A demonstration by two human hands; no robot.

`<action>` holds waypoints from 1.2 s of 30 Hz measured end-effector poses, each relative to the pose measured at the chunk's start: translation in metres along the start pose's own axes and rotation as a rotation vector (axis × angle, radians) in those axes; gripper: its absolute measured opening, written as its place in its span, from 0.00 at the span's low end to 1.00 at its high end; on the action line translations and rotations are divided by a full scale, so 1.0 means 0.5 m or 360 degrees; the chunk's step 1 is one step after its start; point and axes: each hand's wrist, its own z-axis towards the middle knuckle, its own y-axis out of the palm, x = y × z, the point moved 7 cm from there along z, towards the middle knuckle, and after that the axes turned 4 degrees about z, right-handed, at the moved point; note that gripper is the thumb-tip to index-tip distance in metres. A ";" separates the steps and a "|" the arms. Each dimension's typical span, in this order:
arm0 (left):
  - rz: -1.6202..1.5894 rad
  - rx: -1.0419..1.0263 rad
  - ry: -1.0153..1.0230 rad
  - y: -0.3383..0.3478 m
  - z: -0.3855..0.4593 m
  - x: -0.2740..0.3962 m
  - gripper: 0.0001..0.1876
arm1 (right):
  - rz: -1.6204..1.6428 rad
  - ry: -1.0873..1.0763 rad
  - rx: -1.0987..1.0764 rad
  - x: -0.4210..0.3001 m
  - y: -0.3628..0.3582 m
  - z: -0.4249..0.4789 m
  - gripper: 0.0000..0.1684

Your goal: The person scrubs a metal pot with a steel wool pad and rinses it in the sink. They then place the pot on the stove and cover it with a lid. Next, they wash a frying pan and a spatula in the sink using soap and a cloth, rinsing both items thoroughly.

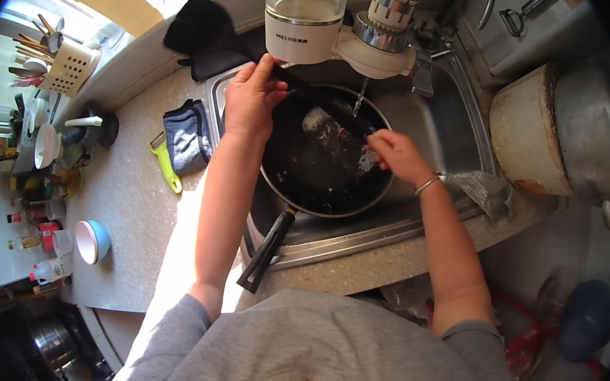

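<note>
A long black spatula (316,99) lies slantwise over the sink, its wide blade at the upper left. My left hand (256,96) is closed around its shaft near the blade. At the lower end of the handle is my right hand (398,153), fingers curled; what they grip is partly hidden. Below both hands a black frying pan (307,173) rests in the steel sink (445,122), with water, suds and small food bits inside. Its handle points to the lower left. Water runs into the pan from the faucet with a white filter (375,56).
Left of the sink lie a folded grey cloth (188,139) and a green peeler (167,161). A blue bowl (93,241) stands on the speckled counter (129,180). Large pots (597,135) stand at the right, near a mesh sink strainer bag (482,190). Utensils and bottles crowd the far left.
</note>
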 end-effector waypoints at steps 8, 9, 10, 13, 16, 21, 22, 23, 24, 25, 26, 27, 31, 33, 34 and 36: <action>-0.0114 0.0215 -0.0161 -0.041 -0.060 -0.091 0.10 | -0.0305 -0.0877 0.1002 -0.135 0.031 -0.059 0.10; -0.0075 0.0239 -0.0202 -0.041 -0.071 -0.113 0.10 | -0.0571 -0.1105 0.0929 -0.186 0.083 -0.068 0.10; -0.0130 0.0212 -0.0231 -0.030 -0.086 -0.132 0.11 | -0.0725 -0.1226 0.0835 -0.196 0.135 -0.060 0.14; -0.0346 0.0242 -0.0409 -0.001 -0.125 -0.169 0.13 | -0.0936 -0.1335 0.0551 -0.179 0.236 -0.037 0.28; -0.0544 0.0208 -0.0470 -0.017 -0.138 -0.177 0.16 | -0.1272 -0.1214 0.0648 -0.145 0.213 -0.021 0.27; -0.0320 0.0244 -0.0501 -0.039 -0.190 -0.138 0.19 | -0.1370 -0.0632 0.1382 -0.026 -0.009 0.041 0.21; -0.0349 0.0231 -0.0496 -0.037 -0.192 -0.140 0.18 | -0.1013 -0.0462 0.1491 0.027 -0.078 0.055 0.27; -0.0390 0.0212 -0.0509 -0.033 -0.191 -0.148 0.18 | -0.0516 -0.0199 0.1653 0.080 -0.118 0.057 0.27; -0.0424 0.0223 -0.0503 -0.042 -0.188 -0.152 0.18 | 0.0145 -0.0100 0.1380 0.090 -0.086 0.067 0.25; -0.0465 0.0232 -0.0495 -0.048 -0.186 -0.156 0.17 | 0.0780 0.0007 0.1068 0.072 -0.025 0.065 0.22; -0.0507 0.0234 -0.0514 -0.046 -0.184 -0.168 0.17 | 0.1008 0.0038 0.0768 0.046 0.029 0.057 0.20; -0.0546 0.0234 -0.0535 -0.040 -0.181 -0.182 0.17 | 0.1230 0.0072 0.0465 0.029 0.088 0.049 0.18; -0.0559 0.0223 -0.0709 -0.012 -0.198 -0.238 0.11 | 0.1523 -0.0034 0.0065 0.010 0.229 0.020 0.10; -0.0552 0.0257 -0.0708 -0.022 -0.202 -0.248 0.10 | 0.1488 0.0240 0.0194 0.049 0.199 0.017 0.09; -0.0558 0.0276 -0.0706 -0.024 -0.210 -0.239 0.10 | 0.1479 0.0227 0.0260 0.045 0.173 0.019 0.11; -0.0575 0.0311 -0.0691 -0.031 -0.219 -0.227 0.11 | 0.1479 0.0234 0.0414 0.035 0.120 0.022 0.14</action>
